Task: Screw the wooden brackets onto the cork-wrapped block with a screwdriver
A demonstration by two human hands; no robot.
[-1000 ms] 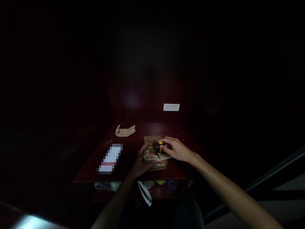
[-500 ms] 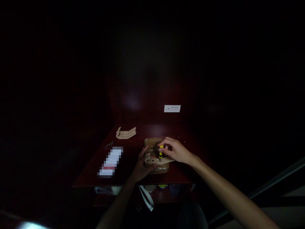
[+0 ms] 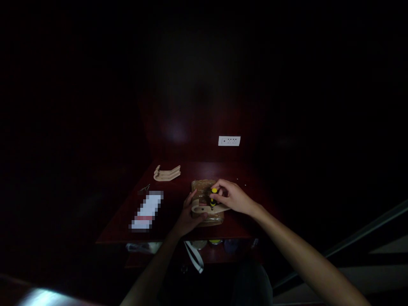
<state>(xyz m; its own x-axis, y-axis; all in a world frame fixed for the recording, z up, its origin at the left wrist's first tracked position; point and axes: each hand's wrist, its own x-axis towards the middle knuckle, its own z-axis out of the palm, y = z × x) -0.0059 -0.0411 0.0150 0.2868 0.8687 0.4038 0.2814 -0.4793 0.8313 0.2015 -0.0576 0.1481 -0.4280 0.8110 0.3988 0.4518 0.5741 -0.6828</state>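
Right hand (image 3: 233,197) on screwdriver (image 3: 213,198); left hand (image 3: 188,217) gripping wooden piece (image 3: 199,208).

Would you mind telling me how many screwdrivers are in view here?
1. The yellow-and-black screwdriver is held upright by the right hand, over the pale wooden piece; others may be hidden on the dark shelf below.

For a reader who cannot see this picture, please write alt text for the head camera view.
Over a brown package on a dark red table, the right hand grips a yellow and black screwdriver upright on a curved wooden piece, and the left hand holds that piece.
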